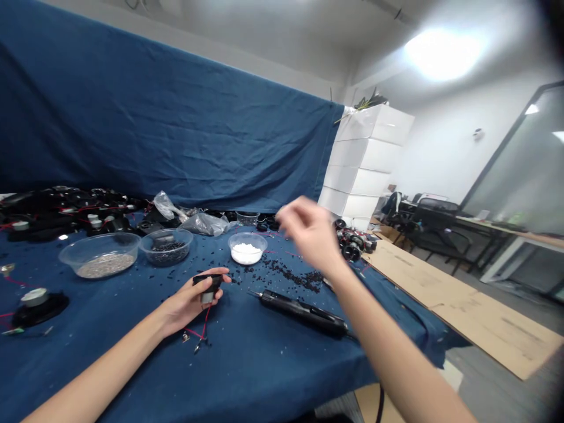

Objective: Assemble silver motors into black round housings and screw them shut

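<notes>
Left grip (189,304) closed on one wired part (207,288); right grip (308,232) blurred, unclear; one electric screwdriver (304,313) between.

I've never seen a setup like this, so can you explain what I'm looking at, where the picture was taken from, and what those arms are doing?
There is no machine here. These are a person's own bare arms, seen from a camera worn on their head that looks forward and down. The left hand holds a small black part with red wires hanging from it. The right hand is raised above the table and blurred, so I cannot tell whether it holds anything. The table's blue cloth carries a black electric screwdriver, scattered black granules, and clear bowls of white granules, black pieces and grey granules.
</notes>
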Demonstrator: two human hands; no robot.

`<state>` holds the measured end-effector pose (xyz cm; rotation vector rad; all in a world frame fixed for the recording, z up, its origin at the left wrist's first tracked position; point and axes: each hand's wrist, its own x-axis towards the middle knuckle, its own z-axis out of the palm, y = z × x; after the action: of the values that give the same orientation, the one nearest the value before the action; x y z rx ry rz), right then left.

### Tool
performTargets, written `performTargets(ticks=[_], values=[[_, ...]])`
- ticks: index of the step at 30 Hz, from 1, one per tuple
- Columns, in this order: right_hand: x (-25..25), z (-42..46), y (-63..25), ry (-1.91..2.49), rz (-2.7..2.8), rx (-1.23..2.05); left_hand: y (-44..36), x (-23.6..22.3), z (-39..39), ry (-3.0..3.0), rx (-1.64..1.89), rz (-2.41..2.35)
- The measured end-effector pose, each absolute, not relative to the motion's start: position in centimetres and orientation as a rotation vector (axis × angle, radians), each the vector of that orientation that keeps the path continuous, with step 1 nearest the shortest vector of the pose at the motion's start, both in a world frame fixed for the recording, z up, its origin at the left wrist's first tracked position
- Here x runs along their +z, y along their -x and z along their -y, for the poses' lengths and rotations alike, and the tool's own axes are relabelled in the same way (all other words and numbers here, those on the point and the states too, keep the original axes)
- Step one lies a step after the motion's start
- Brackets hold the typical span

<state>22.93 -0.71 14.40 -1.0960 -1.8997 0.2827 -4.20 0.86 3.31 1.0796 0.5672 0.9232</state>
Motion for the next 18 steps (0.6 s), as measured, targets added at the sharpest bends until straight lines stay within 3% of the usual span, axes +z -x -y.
performTargets(ticks=[8,18], values=[[2.9,-6.7,-21.2,1.515,2.351,0.38,4.2,4.3,-0.1,-1.199,0.868,-0.458],[1.4,-7.1,-21.1,1.644,2.277,0.422,3.4,5.1,1.4,-1.392,0.61,-0.315]])
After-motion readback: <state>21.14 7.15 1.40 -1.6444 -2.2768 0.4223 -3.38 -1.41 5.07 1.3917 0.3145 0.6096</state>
